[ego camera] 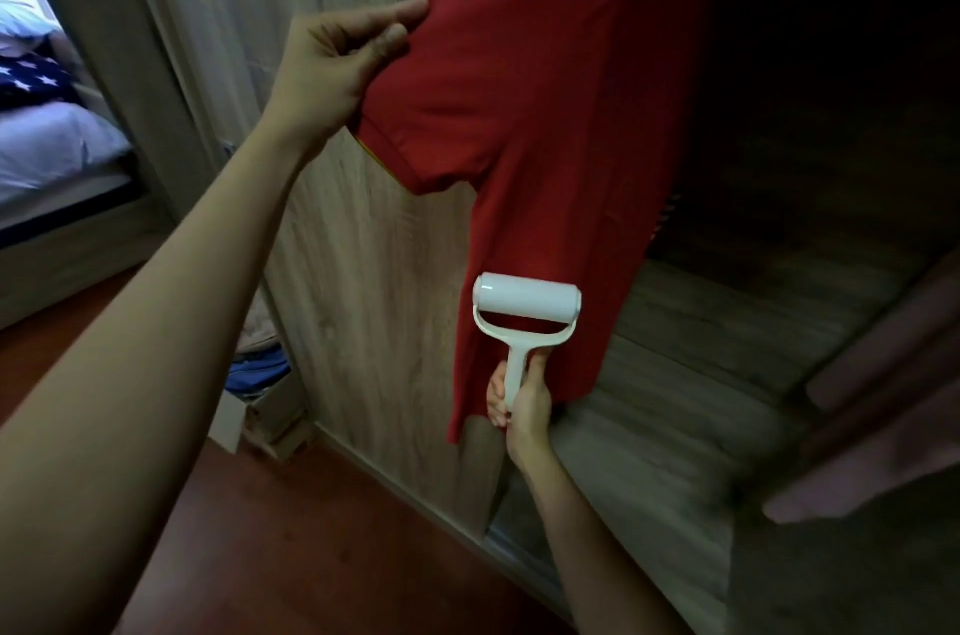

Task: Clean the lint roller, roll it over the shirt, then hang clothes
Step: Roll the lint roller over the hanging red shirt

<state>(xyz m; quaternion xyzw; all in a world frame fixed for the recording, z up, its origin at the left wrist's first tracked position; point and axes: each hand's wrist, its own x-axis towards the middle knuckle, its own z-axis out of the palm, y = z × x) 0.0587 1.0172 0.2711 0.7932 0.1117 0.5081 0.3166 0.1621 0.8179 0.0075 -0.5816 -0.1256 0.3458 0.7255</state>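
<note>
Rolling step in hand. Red shirt [545, 88], frame centre, before wardrobe panel [363, 244]; left hand [332, 62] fingers pinch its sleeve [441, 130], upper centre; right hand [524, 400] fingers wrap lint roller [527, 301] handle, drum on shirt's lower half. Next, probably: fresh strokes, cloth taut.

shirt [545, 88] red matt cloth | lint roller [524, 301] glossy white plastic | wardrobe panel [374, 270] wood-grain

Dim daylight from the left, dark wardrobe interior [831, 62], blurred wide-angle edges
</note>
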